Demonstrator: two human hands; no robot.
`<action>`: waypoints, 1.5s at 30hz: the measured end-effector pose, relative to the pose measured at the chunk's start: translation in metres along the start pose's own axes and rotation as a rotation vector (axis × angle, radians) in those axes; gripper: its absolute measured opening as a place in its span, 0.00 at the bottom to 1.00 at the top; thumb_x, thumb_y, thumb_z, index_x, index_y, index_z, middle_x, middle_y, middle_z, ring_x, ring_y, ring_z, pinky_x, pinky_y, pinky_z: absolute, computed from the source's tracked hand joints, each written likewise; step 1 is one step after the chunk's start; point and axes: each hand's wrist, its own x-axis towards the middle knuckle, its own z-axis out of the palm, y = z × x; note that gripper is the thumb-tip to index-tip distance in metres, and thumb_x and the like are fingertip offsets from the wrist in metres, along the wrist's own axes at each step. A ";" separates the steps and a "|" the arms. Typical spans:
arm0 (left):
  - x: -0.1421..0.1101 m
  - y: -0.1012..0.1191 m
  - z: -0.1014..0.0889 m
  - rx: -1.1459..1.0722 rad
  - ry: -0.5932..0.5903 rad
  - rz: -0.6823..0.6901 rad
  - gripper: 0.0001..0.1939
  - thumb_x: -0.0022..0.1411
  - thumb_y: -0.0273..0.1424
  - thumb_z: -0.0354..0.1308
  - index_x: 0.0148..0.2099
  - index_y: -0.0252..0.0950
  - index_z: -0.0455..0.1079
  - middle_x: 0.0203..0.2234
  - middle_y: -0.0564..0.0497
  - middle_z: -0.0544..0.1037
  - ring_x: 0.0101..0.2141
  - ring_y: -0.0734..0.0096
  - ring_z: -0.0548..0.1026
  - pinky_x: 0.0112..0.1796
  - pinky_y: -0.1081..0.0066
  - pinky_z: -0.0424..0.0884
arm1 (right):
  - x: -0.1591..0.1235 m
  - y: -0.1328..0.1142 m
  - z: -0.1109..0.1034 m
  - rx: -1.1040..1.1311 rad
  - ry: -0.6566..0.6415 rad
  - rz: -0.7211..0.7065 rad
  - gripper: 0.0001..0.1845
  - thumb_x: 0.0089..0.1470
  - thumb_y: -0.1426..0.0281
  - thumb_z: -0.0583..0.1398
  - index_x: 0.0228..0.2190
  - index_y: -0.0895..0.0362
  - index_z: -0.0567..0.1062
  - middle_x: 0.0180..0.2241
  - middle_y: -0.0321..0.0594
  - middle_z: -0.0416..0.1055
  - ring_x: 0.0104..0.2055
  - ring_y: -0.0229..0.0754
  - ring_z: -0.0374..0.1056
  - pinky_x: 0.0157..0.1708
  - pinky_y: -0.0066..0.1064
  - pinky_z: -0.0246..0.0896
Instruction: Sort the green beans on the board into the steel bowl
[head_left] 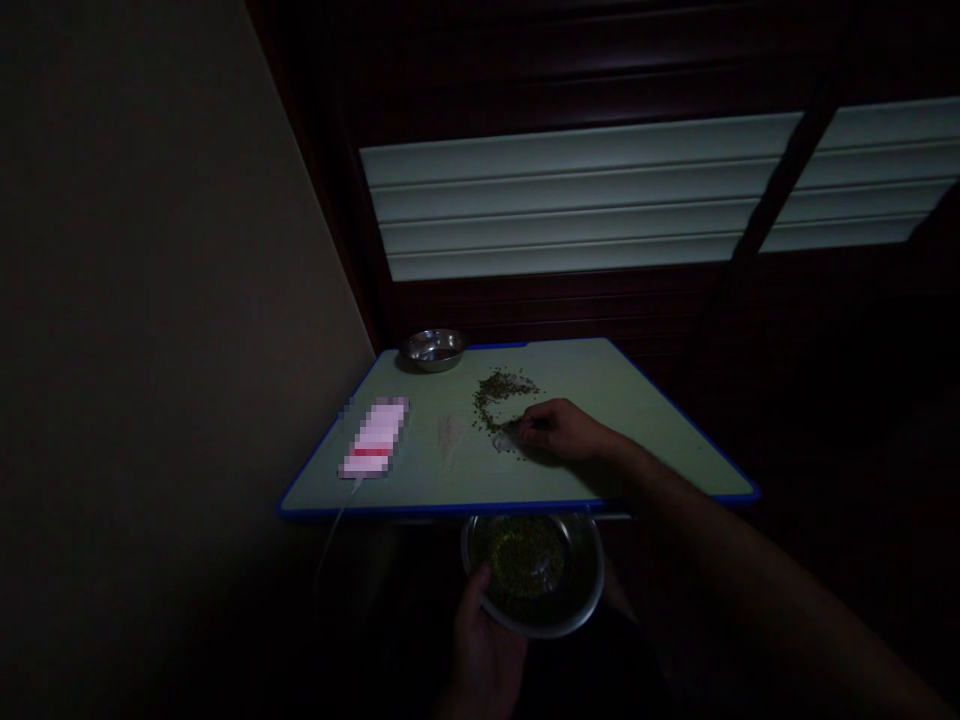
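Below the table's front edge, my left hand (487, 640) grips the near-left rim of a metal bowl (585, 590), thumb over the rim. Small greenish grains (525, 555), like mung beans, lie in that bowl. My right hand (562, 430) rests over the tabletop with its fingers curled and pressed together. By its fingertips is a pale, greyish patch (507, 438); in this dim light I cannot tell what it is, nor what the fingers hold. A curved scatter of dark grains (491, 390) spreads beyond the fingers. Left of them lies a thin pale pile (450, 437) of small grains.
The pale table (637, 400) has a blue edge. A second metal bowl (433, 350) stands at its back left corner. A lit phone (375, 437) with a cable (337, 520) lies on the left. A wall (187, 250) and slatted panel (570, 200) border the table.
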 end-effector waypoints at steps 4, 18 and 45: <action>0.001 0.000 -0.002 -0.014 -0.032 0.005 0.15 0.62 0.31 0.56 0.49 0.41 0.77 0.39 0.47 0.84 0.45 0.58 0.79 0.54 0.54 0.66 | 0.001 0.000 0.001 0.048 -0.023 -0.013 0.08 0.47 0.71 0.62 0.32 0.61 0.77 0.26 0.37 0.72 0.28 0.35 0.64 0.30 0.28 0.59; -0.002 0.002 0.008 -0.005 0.015 0.038 0.16 0.64 0.32 0.53 0.52 0.42 0.75 0.38 0.49 0.84 0.42 0.61 0.80 0.53 0.54 0.68 | -0.005 -0.016 0.010 0.290 -0.144 0.141 0.20 0.42 0.75 0.66 0.41 0.61 0.77 0.28 0.37 0.73 0.25 0.33 0.64 0.24 0.24 0.57; -0.003 0.000 0.014 0.004 -0.024 0.056 0.14 0.62 0.33 0.56 0.48 0.38 0.76 0.39 0.48 0.84 0.44 0.59 0.79 0.53 0.54 0.68 | -0.040 -0.040 0.023 0.184 -0.095 0.118 0.18 0.45 0.74 0.65 0.41 0.57 0.76 0.25 0.33 0.69 0.25 0.35 0.62 0.26 0.26 0.57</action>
